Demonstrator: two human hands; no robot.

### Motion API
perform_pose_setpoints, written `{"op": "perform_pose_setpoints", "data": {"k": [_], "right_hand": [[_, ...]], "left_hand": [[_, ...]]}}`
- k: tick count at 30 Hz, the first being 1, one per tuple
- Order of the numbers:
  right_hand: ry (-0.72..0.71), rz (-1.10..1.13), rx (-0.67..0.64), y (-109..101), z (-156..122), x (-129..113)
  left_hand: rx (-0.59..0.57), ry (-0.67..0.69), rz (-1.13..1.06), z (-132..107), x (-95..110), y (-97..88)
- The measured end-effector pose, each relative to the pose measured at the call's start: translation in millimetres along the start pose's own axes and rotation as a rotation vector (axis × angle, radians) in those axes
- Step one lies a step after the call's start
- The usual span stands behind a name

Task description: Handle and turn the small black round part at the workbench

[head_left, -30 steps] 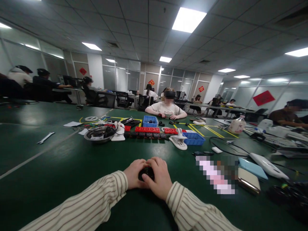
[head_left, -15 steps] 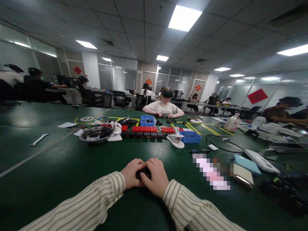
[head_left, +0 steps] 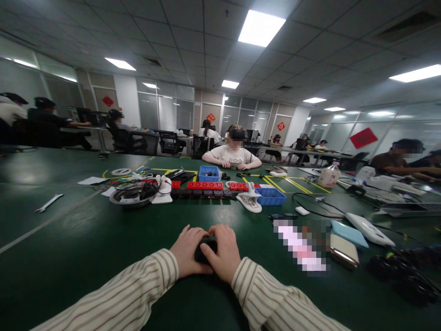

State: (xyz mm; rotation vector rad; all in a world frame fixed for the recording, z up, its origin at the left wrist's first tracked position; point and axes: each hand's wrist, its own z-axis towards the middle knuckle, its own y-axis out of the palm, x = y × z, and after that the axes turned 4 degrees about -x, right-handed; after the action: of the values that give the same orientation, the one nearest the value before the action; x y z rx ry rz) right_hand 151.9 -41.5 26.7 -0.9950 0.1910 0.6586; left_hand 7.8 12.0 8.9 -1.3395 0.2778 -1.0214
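Note:
Near the front middle of the green table (head_left: pixel 131 248), a small black object (head_left: pixel 204 250) sits between my two hands, mostly covered by them. My left hand (head_left: pixel 189 252) curves around its left side, thumb low and fingertips at the far edge. From the other side my right hand (head_left: pixel 225 253) closes in, its thumb lying across the front of the object. The exact kind of the object cannot be made out. Both forearms wear striped cream sleeves.
Beyond my hands stand a row of red and black socket blocks (head_left: pixel 206 185), a white clamp (head_left: pixel 250 198), blue bins (head_left: pixel 271 196) and a metal bowl of cables (head_left: pixel 132 195). A wrench (head_left: pixel 49 203) lies left. Phones (head_left: pixel 344 250) lie right. A person (head_left: pixel 231 156) sits opposite.
My hands have spread slightly apart around the black object, and the left fingers have lifted and straightened a little. The whole view has shifted slightly.

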Motion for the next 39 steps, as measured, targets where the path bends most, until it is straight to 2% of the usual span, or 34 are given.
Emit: {"op": "perform_pose_setpoints", "data": {"k": [5, 13, 16, 20, 24, 29, 35, 39], "right_hand": [[0.06, -0.046, -0.023, 5, 2, 2], [-0.107, 0.014, -0.123, -3, 2, -5], [-0.113, 0.035, -0.083, -5, 1, -5], [-0.046, 0.048, 0.024, -2, -1, 1], [0.022, -0.021, 0.0, 2, 0, 4], [0.011, -0.096, -0.102, 5, 3, 3], [-0.054, -0.121, -0.124, 2, 2, -5], [-0.122, -0.123, -0.155, -4, 0, -9]], "left_hand": [[0.029, -0.011, -0.01, 2, 5, 1.5], [-0.026, 0.094, -0.099, 5, -8, 4.8], [-0.011, 0.078, -0.09, 5, -8, 3.9], [0.034, 0.026, -0.068, 2, -2, -1.0], [0.058, -0.015, -0.035, 1, 5, -4.0], [0.008, -0.004, -0.021, 4, 5, 2.1], [-0.068, 0.056, -0.098, 7, -7, 4.7], [-0.075, 0.091, -0.128, 7, -8, 2.6]]}}
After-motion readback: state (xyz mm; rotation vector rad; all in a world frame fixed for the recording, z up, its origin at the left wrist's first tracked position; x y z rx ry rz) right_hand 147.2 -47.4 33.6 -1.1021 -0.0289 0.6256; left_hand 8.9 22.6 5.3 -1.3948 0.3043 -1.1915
